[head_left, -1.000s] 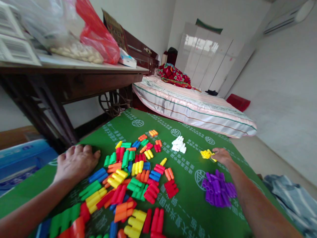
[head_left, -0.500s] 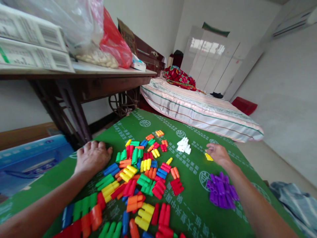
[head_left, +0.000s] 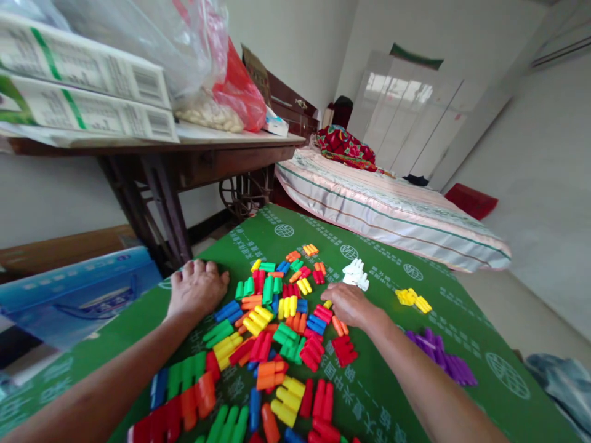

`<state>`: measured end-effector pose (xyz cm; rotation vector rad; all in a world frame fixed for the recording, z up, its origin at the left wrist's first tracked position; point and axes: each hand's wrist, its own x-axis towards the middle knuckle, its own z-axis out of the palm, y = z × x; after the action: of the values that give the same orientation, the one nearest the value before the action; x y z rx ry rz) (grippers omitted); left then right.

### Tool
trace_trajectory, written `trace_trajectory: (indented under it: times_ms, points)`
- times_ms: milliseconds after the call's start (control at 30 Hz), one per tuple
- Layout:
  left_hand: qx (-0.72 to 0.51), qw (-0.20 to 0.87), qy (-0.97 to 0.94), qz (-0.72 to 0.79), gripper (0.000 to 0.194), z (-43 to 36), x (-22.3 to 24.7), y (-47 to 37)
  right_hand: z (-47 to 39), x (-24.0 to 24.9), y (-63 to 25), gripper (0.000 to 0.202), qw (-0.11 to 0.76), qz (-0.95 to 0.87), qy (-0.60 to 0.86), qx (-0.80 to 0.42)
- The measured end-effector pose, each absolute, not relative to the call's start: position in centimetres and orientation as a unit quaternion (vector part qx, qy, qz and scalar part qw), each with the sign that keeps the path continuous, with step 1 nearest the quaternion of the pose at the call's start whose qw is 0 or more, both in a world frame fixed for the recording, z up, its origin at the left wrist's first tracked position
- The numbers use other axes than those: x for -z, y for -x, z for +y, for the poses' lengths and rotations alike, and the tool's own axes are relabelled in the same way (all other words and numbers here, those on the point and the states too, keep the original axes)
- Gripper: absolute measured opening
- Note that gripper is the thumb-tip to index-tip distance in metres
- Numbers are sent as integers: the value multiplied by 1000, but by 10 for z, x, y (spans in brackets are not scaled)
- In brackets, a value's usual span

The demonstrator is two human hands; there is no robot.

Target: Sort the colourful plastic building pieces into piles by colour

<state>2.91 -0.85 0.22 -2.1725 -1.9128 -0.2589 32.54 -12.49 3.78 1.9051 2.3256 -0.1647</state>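
Note:
My left hand (head_left: 197, 288) rests on the green board (head_left: 314, 231), fingers slightly spread, beside the left edge of the mixed plastic pieces (head_left: 289, 306) in red, blue, green, orange and yellow. At the right side of that pile, my right hand (head_left: 347, 303) reaches down with its fingers closed on a small yellow piece (head_left: 327, 304). White pieces (head_left: 355, 274) lie just beyond it. Yellow pieces (head_left: 413, 299) form a small group to the right. Purple pieces (head_left: 441, 355) are heaped nearer me, partly behind my right forearm.
A dark table (head_left: 198, 161) at the left bears boxes (head_left: 92, 104) and plastic bags (head_left: 242, 86). Beyond the board stands a bed (head_left: 383, 200) with a red floral blanket (head_left: 344, 146). A blue package (head_left: 87, 295) is under the table, and bluish cloth (head_left: 561, 384) lies at lower right.
My right hand has moved left from the yellow group to the mixed pile, closing on a yellow piece there. Another yellow piece now shows in the group. The whole view has shifted slightly.

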Motion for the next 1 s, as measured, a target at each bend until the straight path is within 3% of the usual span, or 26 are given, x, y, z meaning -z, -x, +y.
trace_trajectory:
  times_ms: [300,1000]
  points:
    - [100,107,742,-654,51,-11,-2,-29,-106,-43,-308,22,30,713,-698,56]
    - [108,109,751,-643,51,-10,-1,-28,-77,-34,-261,37,4,660,-747,86]
